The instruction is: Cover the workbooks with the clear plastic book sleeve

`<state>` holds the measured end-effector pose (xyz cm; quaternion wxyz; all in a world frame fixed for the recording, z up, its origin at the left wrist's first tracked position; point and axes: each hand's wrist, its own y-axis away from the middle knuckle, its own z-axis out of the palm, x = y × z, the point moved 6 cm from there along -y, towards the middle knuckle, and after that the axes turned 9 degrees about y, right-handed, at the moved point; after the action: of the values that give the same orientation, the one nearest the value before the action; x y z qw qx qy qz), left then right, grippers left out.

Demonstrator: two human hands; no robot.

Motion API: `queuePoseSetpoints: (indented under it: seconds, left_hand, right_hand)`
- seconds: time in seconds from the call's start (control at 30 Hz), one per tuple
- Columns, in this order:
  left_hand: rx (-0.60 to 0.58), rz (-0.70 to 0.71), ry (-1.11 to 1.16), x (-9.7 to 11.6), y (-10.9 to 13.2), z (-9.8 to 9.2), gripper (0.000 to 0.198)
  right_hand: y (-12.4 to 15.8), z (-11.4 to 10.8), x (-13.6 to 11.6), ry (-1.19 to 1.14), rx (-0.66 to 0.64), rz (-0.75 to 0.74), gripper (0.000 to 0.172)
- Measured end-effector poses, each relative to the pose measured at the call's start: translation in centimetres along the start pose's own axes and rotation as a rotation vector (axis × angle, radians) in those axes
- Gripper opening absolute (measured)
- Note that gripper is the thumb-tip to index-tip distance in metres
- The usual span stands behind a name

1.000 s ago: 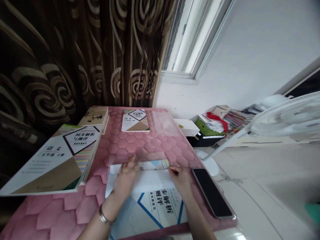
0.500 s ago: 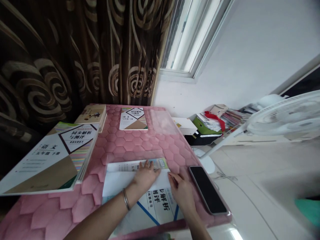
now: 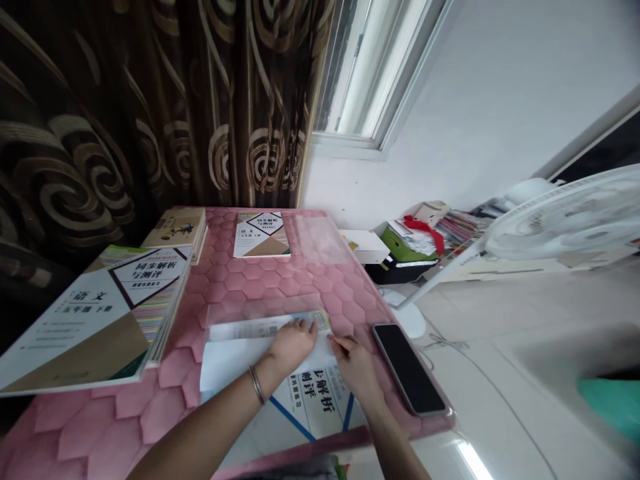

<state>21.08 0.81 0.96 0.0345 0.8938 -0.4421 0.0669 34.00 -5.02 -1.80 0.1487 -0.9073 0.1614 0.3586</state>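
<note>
A workbook (image 3: 305, 400) with a white and blue cover lies at the near edge of the pink quilted table (image 3: 240, 280), partly inside a clear plastic cover (image 3: 260, 310). My left hand (image 3: 293, 341) lies flat with fingers stretched out, pressing on the folded flap at the book's far edge. My right hand (image 3: 356, 370) rests on the book's right side, fingers extended along the cover's edge. A bracelet circles my left wrist.
A black phone (image 3: 409, 368) lies right of the book. A stack of workbooks (image 3: 100, 313) sits at the left, another workbook (image 3: 261, 235) and a brown book (image 3: 177, 227) at the back. A clear sheet (image 3: 320, 239) lies beside them. A white fan (image 3: 565, 227) stands right.
My left hand slid to the right along the folded flap, from the book's middle toward its right corner. My right hand stayed at the right edge.
</note>
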Motion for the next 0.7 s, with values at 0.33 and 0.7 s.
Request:
queuePoseSetpoints:
  seconds: [0.33,0.7]
  left_hand:
    - [0.003,0.070,-0.043,0.0,0.5,-0.1,0.034]
    - [-0.022,0.087,0.028,-0.1,0.8,-0.8,0.023]
  right_hand:
    - [-0.4,0.4,0.3,-0.002,-0.067,-0.002,0.035]
    - [-0.5,1.4,0.8,0.060,0.054,-0.003,0.030]
